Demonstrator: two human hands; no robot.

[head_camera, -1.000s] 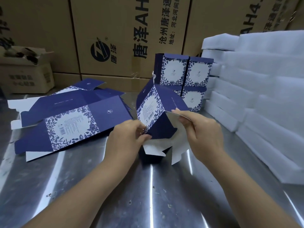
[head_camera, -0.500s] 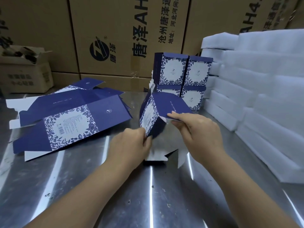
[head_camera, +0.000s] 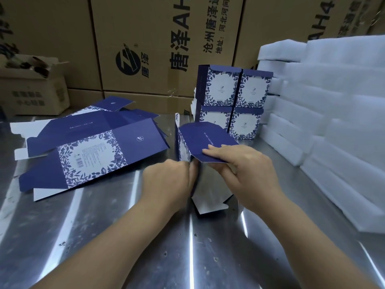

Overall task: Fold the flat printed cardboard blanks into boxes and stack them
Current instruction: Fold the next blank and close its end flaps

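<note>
The half-folded box (head_camera: pixel 200 140) stands on the table (head_camera: pixel 145 247) between the left hand (head_camera: pixel 166 180), fingers (head_camera: pixel 187 166) curled round its near corner, and the right hand (head_camera: pixel 245 172), pinching its blue top panel; pressed unevenly, the loose white flaps (head_camera: pixel 208 203) below the fingers may buckle or crease

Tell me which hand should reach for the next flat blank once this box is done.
Left, probably. The pile of blanks lies beside the left hand; the right hand pinches the flap of the half-folded box, on the far side from the pile.
</note>
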